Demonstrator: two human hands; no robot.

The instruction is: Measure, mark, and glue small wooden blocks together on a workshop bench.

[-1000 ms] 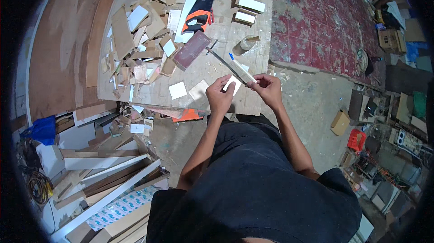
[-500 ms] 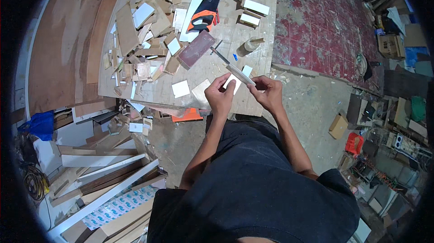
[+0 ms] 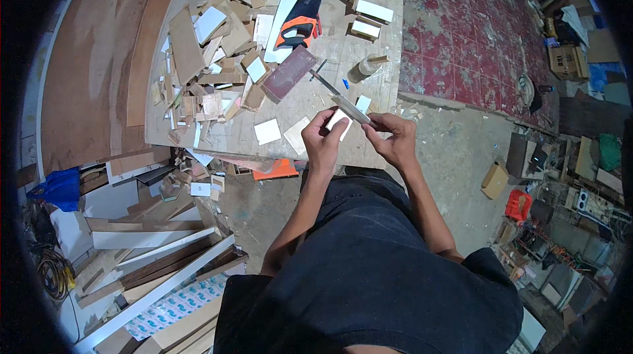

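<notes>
Both my hands are together above the near edge of the wooden worktable (image 3: 224, 136). My left hand (image 3: 322, 146) pinches a small white-faced wooden piece (image 3: 337, 120), thumb against its pale face. My right hand (image 3: 395, 140) has its thumb and fingers closed at the right end of the same piece, whose narrow edge faces up. Beyond the piece, a thin dark metal strip (image 3: 323, 81) lies toward a brown-red block (image 3: 290, 74); whether the strip touches the piece I cannot tell. White squares (image 3: 268, 132) lie left of my left hand.
Wood offcuts (image 3: 211, 37) are heaped on the table's left. A handsaw (image 3: 306, 11) with an orange-black handle lies on a white board. A jar (image 3: 366, 69) and several small wooden blocks (image 3: 374, 11) stand at the right. Boards (image 3: 158, 242) pile up on the floor at left.
Hands and wooden piece have barely moved; the pale face shows slightly more. The whole view has shifted a little.
</notes>
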